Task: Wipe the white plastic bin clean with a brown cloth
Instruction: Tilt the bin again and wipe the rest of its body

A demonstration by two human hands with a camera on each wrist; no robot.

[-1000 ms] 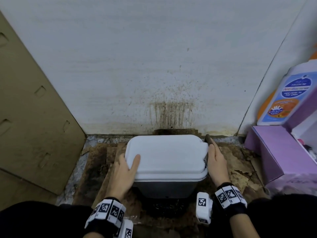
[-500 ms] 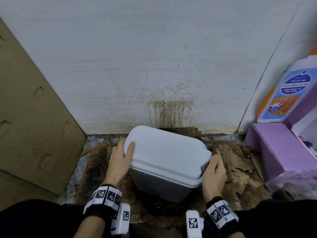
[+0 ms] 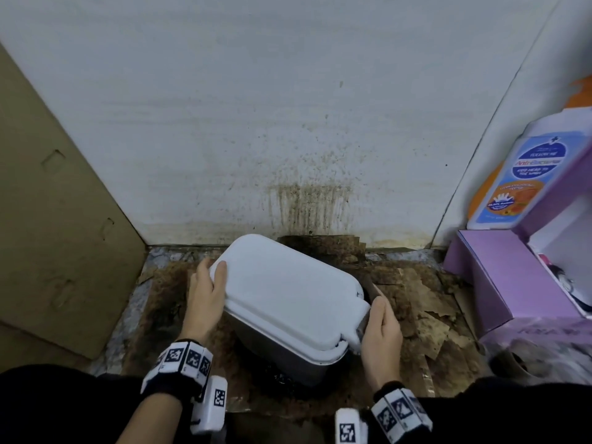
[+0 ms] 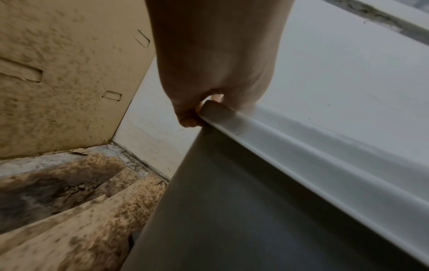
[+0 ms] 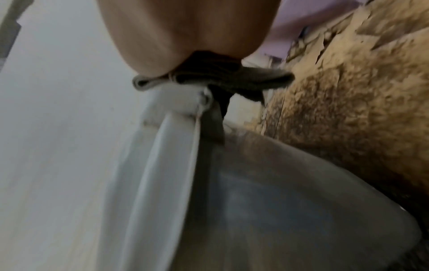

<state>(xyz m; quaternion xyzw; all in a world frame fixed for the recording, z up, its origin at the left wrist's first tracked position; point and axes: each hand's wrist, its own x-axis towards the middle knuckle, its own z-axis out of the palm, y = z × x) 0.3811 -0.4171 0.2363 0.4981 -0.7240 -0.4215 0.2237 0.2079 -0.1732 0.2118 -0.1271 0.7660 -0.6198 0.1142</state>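
The white plastic bin, with a white lid and a grey body, stands askew on the dirty floor, its left end toward the wall. My left hand grips the lid's far left corner, thumb on top and fingers curled under the rim. My right hand is at the bin's near right end, by the lid's tab. It holds the brown cloth there. In the right wrist view the cloth bunches under the hand, against the lid edge.
Stained, torn cardboard covers the floor around the bin. A stained white wall stands close behind. A cardboard sheet leans at the left. A purple box and a bottle crowd the right.
The bin has turned: its left end swung toward the wall, its right end toward me. My left hand went forward with it, and my right hand came back along the right end.
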